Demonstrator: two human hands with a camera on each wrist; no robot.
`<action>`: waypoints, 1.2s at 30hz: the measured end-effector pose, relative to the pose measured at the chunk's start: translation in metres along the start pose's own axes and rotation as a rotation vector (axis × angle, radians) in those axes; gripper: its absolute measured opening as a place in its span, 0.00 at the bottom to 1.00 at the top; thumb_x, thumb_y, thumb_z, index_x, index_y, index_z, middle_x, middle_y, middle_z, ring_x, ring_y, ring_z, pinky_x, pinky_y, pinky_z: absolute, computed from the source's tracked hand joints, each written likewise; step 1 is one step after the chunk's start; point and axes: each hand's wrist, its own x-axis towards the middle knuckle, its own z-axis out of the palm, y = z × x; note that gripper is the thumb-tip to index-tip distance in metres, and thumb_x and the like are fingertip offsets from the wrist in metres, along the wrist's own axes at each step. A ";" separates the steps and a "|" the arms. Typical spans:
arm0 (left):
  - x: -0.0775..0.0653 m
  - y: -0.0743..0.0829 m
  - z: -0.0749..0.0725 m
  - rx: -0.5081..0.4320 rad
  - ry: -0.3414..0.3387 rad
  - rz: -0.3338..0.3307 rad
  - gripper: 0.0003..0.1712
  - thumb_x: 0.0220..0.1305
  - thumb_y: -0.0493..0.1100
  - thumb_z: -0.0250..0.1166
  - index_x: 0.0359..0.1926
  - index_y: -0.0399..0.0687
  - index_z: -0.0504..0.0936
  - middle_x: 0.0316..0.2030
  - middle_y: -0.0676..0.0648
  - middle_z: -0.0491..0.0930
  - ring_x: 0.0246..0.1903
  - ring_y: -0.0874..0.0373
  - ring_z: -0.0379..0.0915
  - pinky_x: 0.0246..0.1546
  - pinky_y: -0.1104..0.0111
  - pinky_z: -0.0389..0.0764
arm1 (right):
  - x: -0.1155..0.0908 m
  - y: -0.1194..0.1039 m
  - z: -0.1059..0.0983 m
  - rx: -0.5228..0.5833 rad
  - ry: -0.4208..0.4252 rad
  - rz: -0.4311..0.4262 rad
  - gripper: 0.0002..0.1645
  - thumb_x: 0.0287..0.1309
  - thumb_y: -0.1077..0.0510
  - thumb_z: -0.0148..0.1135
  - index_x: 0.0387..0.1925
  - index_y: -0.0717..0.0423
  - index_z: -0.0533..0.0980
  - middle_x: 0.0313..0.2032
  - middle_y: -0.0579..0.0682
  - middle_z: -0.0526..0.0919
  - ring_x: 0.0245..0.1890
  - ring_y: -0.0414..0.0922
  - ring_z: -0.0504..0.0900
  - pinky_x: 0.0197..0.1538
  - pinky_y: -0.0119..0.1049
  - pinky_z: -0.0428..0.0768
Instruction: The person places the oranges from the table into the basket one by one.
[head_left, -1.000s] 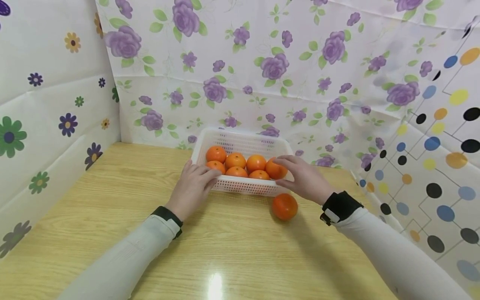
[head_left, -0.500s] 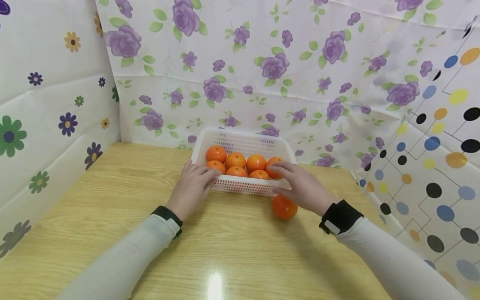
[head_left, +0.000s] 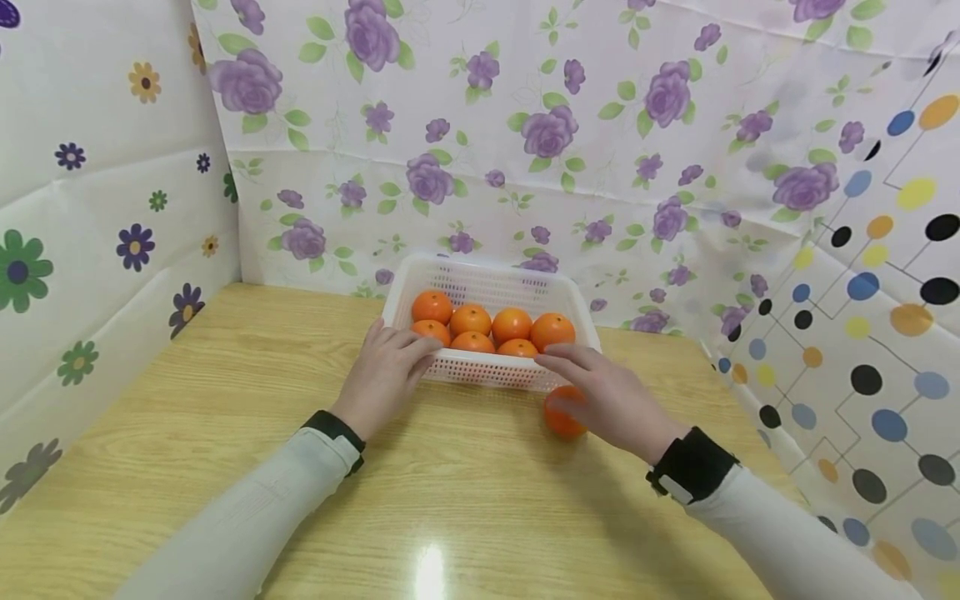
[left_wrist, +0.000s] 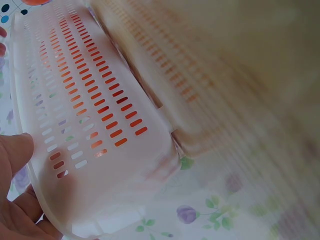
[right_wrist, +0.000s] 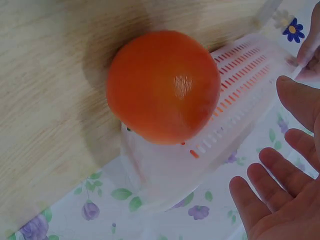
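A white perforated plastic basket (head_left: 487, 372) stands at the back of the table, holding several oranges (head_left: 512, 325). At its front left corner my left hand (head_left: 382, 375) grips the rim, the thumb (left_wrist: 19, 150) against the outer wall and the fingers on the other side in the left wrist view. One loose orange (head_left: 559, 427) rests on the table just before the basket's front right corner. My right hand (head_left: 607, 400) hovers over it, partly covering it in the head view. In the right wrist view the fingers (right_wrist: 277, 175) are spread and relaxed, apart from that orange.
The wood-grain table (head_left: 420, 492) reaches back to a floral cloth wall (head_left: 480, 150). Patterned cloth also stands along the left side (head_left: 105, 208) and the dotted right side (head_left: 862, 333).
My right hand has drawn back from the rightmost orange in the basket, toward me and down over the loose orange. The left hand and the basket have stayed put.
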 end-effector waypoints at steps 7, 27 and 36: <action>0.000 0.000 0.000 -0.006 0.008 0.010 0.12 0.76 0.41 0.74 0.57 0.51 0.91 0.49 0.46 0.89 0.55 0.42 0.82 0.82 0.36 0.53 | -0.013 -0.008 0.008 -0.040 0.043 -0.069 0.43 0.60 0.58 0.86 0.75 0.46 0.78 0.70 0.53 0.80 0.66 0.53 0.82 0.63 0.52 0.87; 0.000 0.001 -0.001 0.000 0.002 0.009 0.13 0.75 0.40 0.74 0.58 0.51 0.91 0.50 0.46 0.89 0.56 0.42 0.82 0.81 0.34 0.54 | -0.032 -0.010 0.026 -0.010 -0.005 -0.026 0.46 0.61 0.56 0.85 0.78 0.43 0.75 0.75 0.51 0.75 0.73 0.53 0.77 0.70 0.55 0.81; 0.000 0.000 0.000 -0.003 0.016 0.019 0.12 0.75 0.41 0.74 0.57 0.51 0.91 0.49 0.46 0.89 0.55 0.42 0.83 0.80 0.33 0.56 | -0.034 -0.004 0.029 -0.034 -0.007 0.002 0.44 0.62 0.54 0.85 0.77 0.43 0.77 0.75 0.53 0.76 0.73 0.55 0.77 0.70 0.58 0.81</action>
